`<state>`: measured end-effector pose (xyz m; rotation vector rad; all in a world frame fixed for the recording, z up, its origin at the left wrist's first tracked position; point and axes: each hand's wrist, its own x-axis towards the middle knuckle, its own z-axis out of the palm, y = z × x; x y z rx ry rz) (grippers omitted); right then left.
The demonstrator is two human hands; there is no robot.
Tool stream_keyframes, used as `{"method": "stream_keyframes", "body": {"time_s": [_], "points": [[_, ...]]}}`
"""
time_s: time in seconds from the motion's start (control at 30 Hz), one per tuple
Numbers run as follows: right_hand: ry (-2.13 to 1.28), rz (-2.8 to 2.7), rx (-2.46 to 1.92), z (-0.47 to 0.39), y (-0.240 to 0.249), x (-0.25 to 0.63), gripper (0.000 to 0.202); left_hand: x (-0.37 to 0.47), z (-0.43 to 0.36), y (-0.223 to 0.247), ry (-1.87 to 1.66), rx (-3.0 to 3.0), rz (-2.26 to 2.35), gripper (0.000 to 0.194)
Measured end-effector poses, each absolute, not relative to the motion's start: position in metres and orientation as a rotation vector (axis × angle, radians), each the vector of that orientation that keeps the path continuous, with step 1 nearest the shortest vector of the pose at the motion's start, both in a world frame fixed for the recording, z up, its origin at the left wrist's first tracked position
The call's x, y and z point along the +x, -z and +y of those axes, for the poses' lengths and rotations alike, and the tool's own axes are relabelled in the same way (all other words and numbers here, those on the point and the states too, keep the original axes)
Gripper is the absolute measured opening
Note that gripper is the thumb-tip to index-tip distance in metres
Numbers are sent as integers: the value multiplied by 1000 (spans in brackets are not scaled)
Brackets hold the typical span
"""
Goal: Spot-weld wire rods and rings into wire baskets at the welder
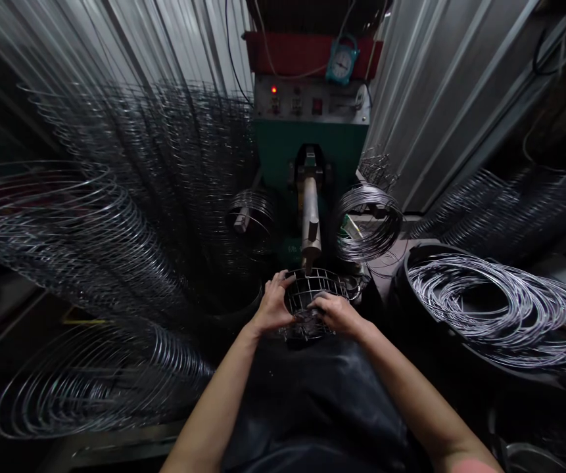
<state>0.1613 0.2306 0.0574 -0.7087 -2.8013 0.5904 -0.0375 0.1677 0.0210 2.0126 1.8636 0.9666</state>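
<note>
A round wire basket [318,280] with a grid of thin metal rods sits in front of me, under the tip of the metal electrode arm [311,217] of a green machine [277,148]. My left hand [275,305] grips the basket's left side, thumb and fingers around its wires. On the near right part of the basket, my right hand [334,311] has its fingers bent and closed on the wires. The finer wires under my fingers are too dark to make out.
Wire ring coils hang left [250,220] and right [369,223] of the machine arm. A black tub [403,282] of wire rings stands at right. Tall stacks of wire rings [129,243] fill the left. A blue clock [342,62] hangs above the control panel [329,102].
</note>
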Motion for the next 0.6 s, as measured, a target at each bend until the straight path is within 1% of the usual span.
{"method": "stream_keyframes", "body": {"time_s": [0.2, 0.33, 0.4, 0.5, 0.57, 0.6], "points": [[-538, -2780, -764, 233, -54, 161, 26, -39, 176, -20, -971, 2007, 1821, 94], [-488, -2767, -895, 234, -50, 156, 30, -39, 181, -19, -999, 1951, 1914, 91], [-477, -2728, -977, 237, -51, 150, 28, -39, 187, -20, -985, 1908, 1974, 91], [-558, -2514, -1027, 240, -54, 147, 27, -39, 194, -23, -992, 1887, 2010, 93], [-666, -2280, -1026, 236, -53, 153, 31, -39, 195, -25, -1008, 1876, 2012, 95], [-749, -2166, -1035, 233, -51, 158, 28, -39, 195, -25, -1010, 1865, 2017, 96]]}}
